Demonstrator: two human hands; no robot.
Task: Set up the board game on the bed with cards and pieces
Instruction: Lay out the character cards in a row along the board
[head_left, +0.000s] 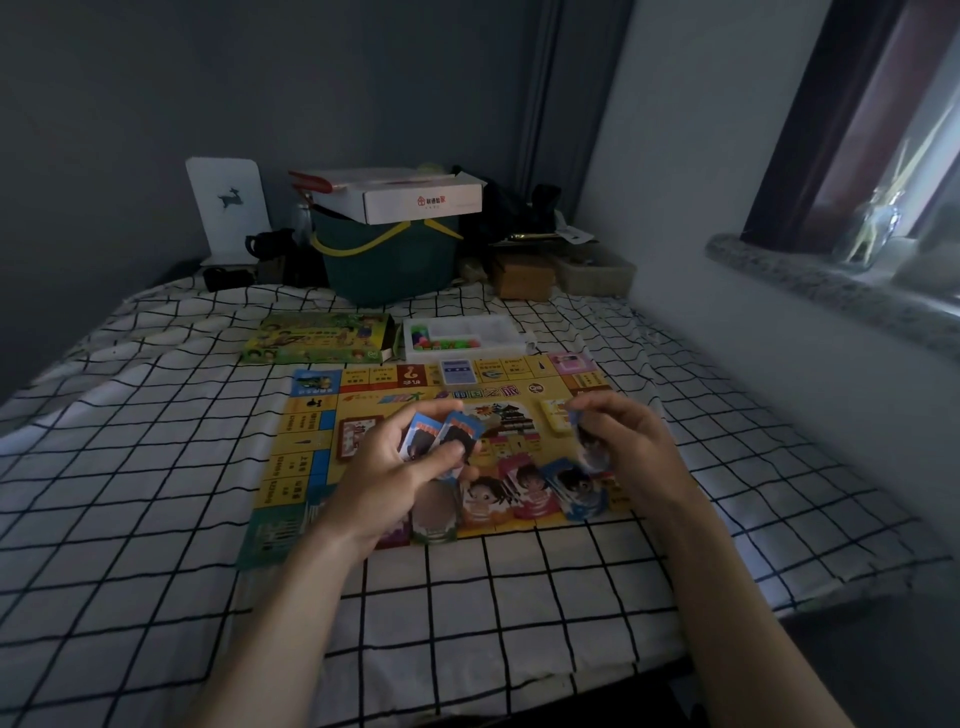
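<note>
Board game (311, 441) on checked bed (156, 493), left hand (400, 467) grip pinching cards (441, 434), right hand (623, 441) grip holding one card (589, 441)

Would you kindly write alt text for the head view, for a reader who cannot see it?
A person's left hand and right hand each hold character cards over a yellow game board on a grid-patterned white bed sheet; beyond lie a green game box and a white tray of coloured pieces.

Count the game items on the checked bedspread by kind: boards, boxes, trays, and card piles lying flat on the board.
Yellow printed game board: 1
Green cardboard game box: 1
White plastic tray of coloured pieces: 1
Card piles lying on the board: 2 (blue, yellow)
Total: 5
</note>
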